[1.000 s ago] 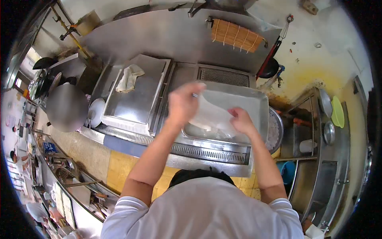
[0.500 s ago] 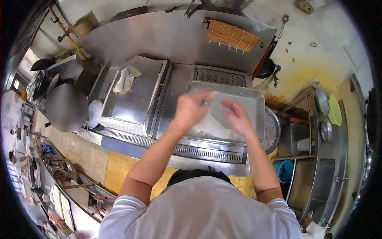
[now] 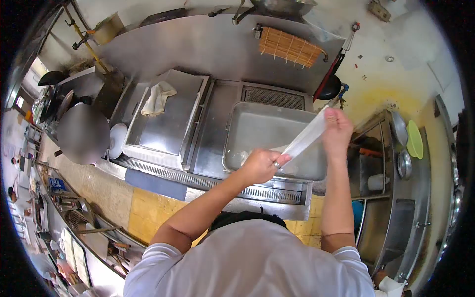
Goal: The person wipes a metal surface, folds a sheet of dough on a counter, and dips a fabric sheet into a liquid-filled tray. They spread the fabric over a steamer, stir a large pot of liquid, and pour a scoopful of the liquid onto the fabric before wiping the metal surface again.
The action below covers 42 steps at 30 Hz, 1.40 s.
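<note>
A white, thin strip point(image 3: 306, 140), like cloth or film, is stretched slantwise above a large rectangular metal tray point(image 3: 252, 123). My left hand point(image 3: 264, 165) pinches its lower end near the tray's front edge. Higher up, past the tray's right side, my right hand point(image 3: 337, 127) grips the upper end between closed fingers. Some whitish material lies in the tray near its front left, partly hidden by my left hand. The tray stands on the steel counter.
A cloth point(image 3: 158, 98) lies on a steel lid point(image 3: 166, 123) to the left. Behind, a bamboo mat point(image 3: 289, 46) hangs on the steel backsplash. Shelving point(image 3: 391, 198) stands at the right with a green basin point(image 3: 414, 139). A person's blurred head is at the left.
My right hand has moved right and up, my left hand down and slightly right. The white material from the tray is now partly lifted and stretched between them. The tray has shifted slightly left.
</note>
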{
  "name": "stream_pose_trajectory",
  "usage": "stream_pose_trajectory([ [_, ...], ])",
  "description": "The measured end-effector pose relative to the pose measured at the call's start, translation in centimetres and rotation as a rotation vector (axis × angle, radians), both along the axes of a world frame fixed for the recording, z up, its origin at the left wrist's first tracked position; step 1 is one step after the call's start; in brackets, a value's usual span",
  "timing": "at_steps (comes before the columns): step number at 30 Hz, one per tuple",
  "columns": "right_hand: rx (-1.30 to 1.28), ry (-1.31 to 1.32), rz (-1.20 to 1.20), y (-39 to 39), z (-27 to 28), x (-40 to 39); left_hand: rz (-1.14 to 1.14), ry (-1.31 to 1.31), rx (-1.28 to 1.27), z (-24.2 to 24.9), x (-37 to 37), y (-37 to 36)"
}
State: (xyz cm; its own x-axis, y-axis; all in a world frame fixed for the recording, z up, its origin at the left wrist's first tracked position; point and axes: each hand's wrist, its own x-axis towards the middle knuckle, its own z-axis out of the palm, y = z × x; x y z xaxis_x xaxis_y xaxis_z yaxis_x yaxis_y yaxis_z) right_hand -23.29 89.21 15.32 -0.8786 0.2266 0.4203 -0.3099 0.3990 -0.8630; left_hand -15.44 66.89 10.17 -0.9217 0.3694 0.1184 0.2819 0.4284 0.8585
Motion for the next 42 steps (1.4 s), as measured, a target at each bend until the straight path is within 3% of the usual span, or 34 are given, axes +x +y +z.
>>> stream_pose_trajectory([
  [5, 0.068, 0.119, -0.19, 2.1, 4.3, 0.4, -0.012, 0.203, -0.005, -2.3, 0.4, -1.9],
  [8, -0.139, 0.151, -0.174, 6.3, 5.6, -0.5, 0.089, 0.204, -0.206, -2.9, -0.7, -5.6],
  [10, -0.204, 0.232, -0.256, 7.5, 8.2, 0.2, 0.149, 0.36, -0.19, 0.2, -2.1, -9.1],
  [11, -0.384, 0.32, -0.252, 8.2, 8.7, -0.3, 0.187, 0.406, -0.285, 2.8, -2.4, -10.7],
  [14, -0.43, 0.336, -0.196, 11.7, 9.9, 1.5, 0.321, 0.616, -0.437, 10.0, -2.6, -13.9],
  [16, -0.375, 0.353, -0.154, 12.6, 11.0, 3.5, 0.376, 0.7, -0.277, 13.6, -1.4, -14.3],
  [19, -0.33, 0.357, -0.156, 13.2, 10.1, 6.3, 0.344, 0.705, -0.139, 15.3, 0.5, -14.3],
  [21, -0.334, 0.251, -0.271, 14.2, 8.9, 7.8, 0.316, 0.649, -0.058, 14.0, 1.0, -13.8],
  [23, -0.174, 0.123, -0.279, 15.6, 4.9, 8.5, 0.32, 0.512, 0.027, 11.5, 0.9, -13.2],
  [26, -0.032, -0.133, -0.324, 15.4, -0.9, 6.4, 0.399, 0.167, -0.132, 5.5, -2.4, -12.9],
  [28, -0.211, -0.342, -0.285, 14.2, -3.7, 2.5, 0.432, 0.146, -0.222, 0.3, -7.1, -12.7],
  [30, -0.31, -0.382, -0.059, 15.7, -7.0, -3.3, 0.513, 0.31, -0.176, -4.4, -13.9, -12.0],
  [32, -0.537, -0.323, -0.032, 11.9, -5.5, -7.3, 0.614, 0.185, -0.008, -4.8, -19.8, -10.7],
  [35, -0.45, -0.414, 0.137, 11.4, -8.4, -10.6, 0.649, -0.029, 0.659, -7.8, -25.1, -8.1],
  [37, -0.078, -0.475, 0.127, 9.0, -10.8, -9.2, 0.446, 0.035, 0.256, -12.0, -24.6, -8.1],
  [39, 0.607, -0.502, 0.193, 8.4, -16.6, -6.6, 0.185, -0.104, -0.216, -11.5, -18.1, -7.0],
  [41, 0.892, -0.433, 0.298, 6.4, -19.7, -1.7, -0.032, 0.248, -0.319, -17.2, -12.9, -7.2],
  [42, 1.005, -0.39, 0.229, 6.6, -21.2, 0.3, -0.028, 0.151, -0.514, -16.4, -10.4, -6.9],
])
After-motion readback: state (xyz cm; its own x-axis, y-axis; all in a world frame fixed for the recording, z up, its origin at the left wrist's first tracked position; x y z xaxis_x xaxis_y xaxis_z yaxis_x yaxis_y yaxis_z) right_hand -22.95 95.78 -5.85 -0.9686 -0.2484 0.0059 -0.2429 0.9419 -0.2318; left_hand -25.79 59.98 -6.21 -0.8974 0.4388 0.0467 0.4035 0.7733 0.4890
